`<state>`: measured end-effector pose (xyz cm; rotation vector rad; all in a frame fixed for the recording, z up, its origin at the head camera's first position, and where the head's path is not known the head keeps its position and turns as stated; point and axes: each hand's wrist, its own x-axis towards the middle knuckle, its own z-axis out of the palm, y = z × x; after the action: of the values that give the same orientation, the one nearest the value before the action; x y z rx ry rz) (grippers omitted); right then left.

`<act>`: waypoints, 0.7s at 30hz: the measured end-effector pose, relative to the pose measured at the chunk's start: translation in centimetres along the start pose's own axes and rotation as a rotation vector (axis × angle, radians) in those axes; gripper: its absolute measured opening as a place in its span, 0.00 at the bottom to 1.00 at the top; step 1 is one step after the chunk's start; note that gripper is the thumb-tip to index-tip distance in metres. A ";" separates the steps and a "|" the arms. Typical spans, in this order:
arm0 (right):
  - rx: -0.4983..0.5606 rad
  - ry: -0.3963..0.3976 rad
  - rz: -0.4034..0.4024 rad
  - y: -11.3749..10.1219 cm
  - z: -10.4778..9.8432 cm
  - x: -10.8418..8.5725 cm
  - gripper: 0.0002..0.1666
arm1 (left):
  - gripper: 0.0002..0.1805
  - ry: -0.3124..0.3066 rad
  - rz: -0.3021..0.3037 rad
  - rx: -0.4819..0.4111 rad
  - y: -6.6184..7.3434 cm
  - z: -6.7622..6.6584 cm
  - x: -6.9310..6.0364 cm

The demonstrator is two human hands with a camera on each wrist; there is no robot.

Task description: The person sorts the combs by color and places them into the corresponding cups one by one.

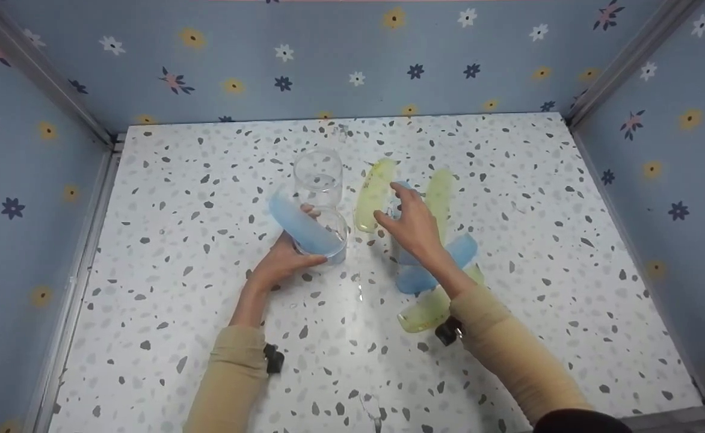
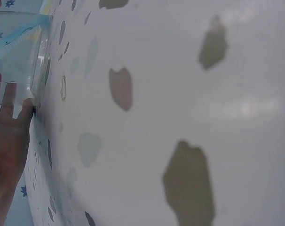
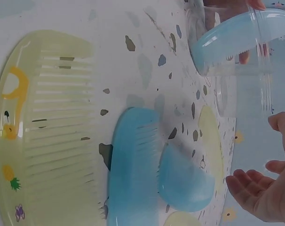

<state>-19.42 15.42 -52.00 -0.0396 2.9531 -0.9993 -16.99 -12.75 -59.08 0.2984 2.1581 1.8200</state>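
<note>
My left hand (image 1: 280,258) grips a clear cup (image 1: 338,254) that stands on the table, its thumb and fingers on either side. A blue comb (image 1: 305,227) leans inside that cup, one end sticking out over the rim to the left. My right hand (image 1: 414,227) hovers over the combs with fingers parted and nothing between them. Near its thumb lies a yellow-green comb (image 1: 372,201); another yellow-green comb (image 1: 440,189) lies beyond. Below the right wrist are a blue comb (image 1: 462,249) and a yellow-green comb (image 1: 423,311). Another blue comb (image 3: 186,183) is partly hidden by the right hand in the head view.
A second clear cup (image 1: 318,165) stands just behind the gripped one. The speckled white table (image 1: 178,240) is bordered by blue flowered panels (image 1: 352,60) at the back and both sides. Prints of fruit mark the nearest yellow-green comb (image 3: 43,141) in the right wrist view.
</note>
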 end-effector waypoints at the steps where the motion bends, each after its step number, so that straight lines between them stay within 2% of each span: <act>1: -0.016 0.001 0.007 0.2 0.0 0.1 0.44 | 0.61 0.000 0.001 0.004 0.0 0.0 0.0; 11: -0.133 -0.026 0.102 2.0 -0.2 0.5 0.46 | 0.60 0.007 -0.037 0.007 0.2 -0.1 -0.2; 21: -0.231 -0.069 0.153 2.9 -0.2 0.9 0.48 | 0.60 0.008 -0.016 0.011 0.3 0.0 -0.2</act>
<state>-20.38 17.85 -53.65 0.1419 2.9385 -0.6238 -16.79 -12.80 -58.79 0.2762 2.1711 1.8044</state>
